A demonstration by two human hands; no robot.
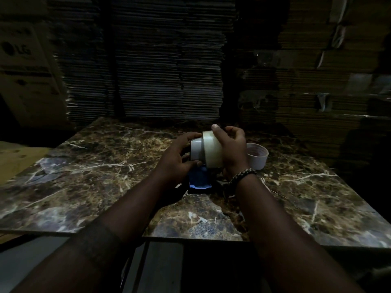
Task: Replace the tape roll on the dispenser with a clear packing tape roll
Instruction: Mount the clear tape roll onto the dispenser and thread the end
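The scene is dim. Above the marble table (84,166), my right hand (231,149) grips a pale clear packing tape roll (212,152) from the right, thumb on its top edge. A lighter cylinder (196,150), the dispenser's hub or a roll core, sticks out of the roll's left side. My left hand (175,163) holds the tape dispenser there, fingers around that cylinder. The dispenser's blue handle (200,179) hangs below the hands, close to the tabletop. The rest of the dispenser is hidden by my hands.
An empty white tape core (257,155) lies on the table just right of my right hand. Tall stacks of flattened cardboard (158,60) stand behind the table. A light cardboard box (23,66) is at the far left. The table's near edge runs below my forearms.
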